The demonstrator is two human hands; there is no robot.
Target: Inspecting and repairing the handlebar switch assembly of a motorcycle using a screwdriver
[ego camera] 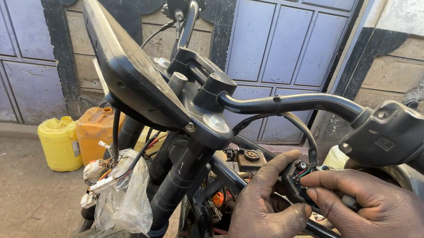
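Two bare hands meet just below the motorcycle's handlebar (301, 104), right of the fork (182, 178). Left hand (266, 208) and right hand (373, 222) both pinch a small black connector (296, 182) with coloured wires, fingers closed around it. Yellow and orange jerrycans (76, 136) stand far left by the wall.

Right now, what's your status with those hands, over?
Left hand and right hand both pinching a small black wired connector below the motorcycle handlebar. Cable hangs close above.
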